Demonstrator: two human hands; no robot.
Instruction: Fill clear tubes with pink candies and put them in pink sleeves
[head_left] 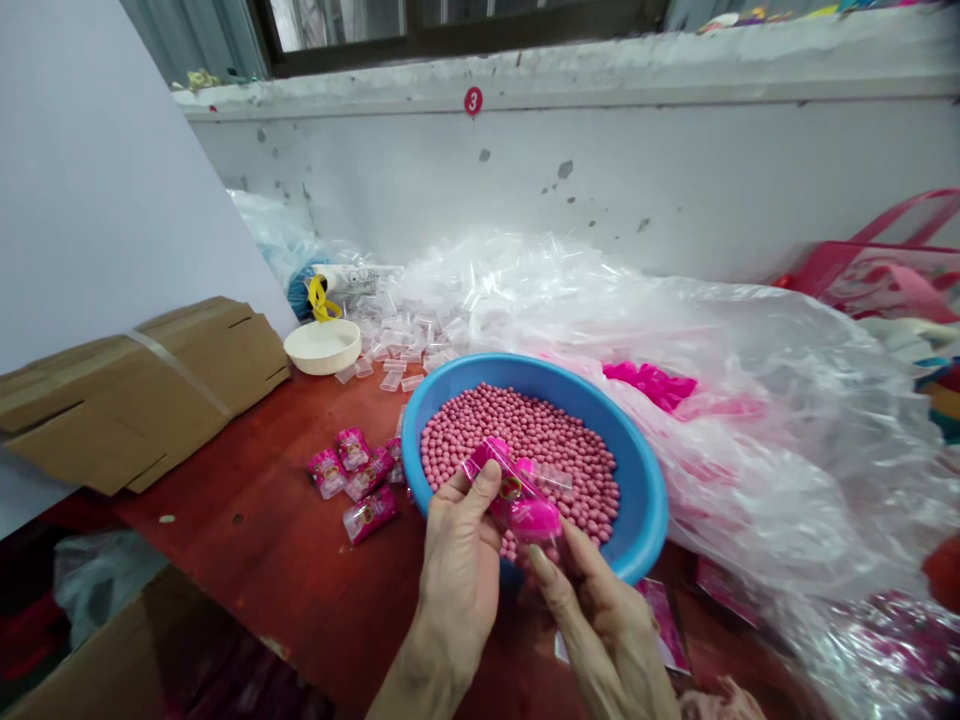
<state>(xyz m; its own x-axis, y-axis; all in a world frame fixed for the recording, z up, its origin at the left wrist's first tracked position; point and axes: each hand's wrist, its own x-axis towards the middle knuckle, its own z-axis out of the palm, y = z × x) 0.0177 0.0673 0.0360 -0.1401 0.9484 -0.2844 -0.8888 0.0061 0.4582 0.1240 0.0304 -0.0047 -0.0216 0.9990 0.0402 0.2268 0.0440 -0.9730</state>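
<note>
My left hand [459, 565] pinches a printed pink wrapper [484, 457] between thumb and fingers. Close against it, my right hand [604, 625] grips a small clear tube with a bright pink cap [536, 520]; pink beads seem to show through its lower part, partly hidden by my fingers. Both hands are over the near side of a blue basin [651, 505] of pink candy-like beads [461, 425]. Another clear tube [553, 477] lies on the beads behind the wrapper. Several wrapped pink tubes [371, 513] lie on the red table left of the basin.
Loose clear tubes [397, 370] spread behind the basin, beside a white round lid [324, 347]. A large clear plastic bag [750, 340] with pink caps [652, 385] fills the right side. Folded cardboard [150, 385] stands left. Flat pink packaging [666, 625] lies near my right hand.
</note>
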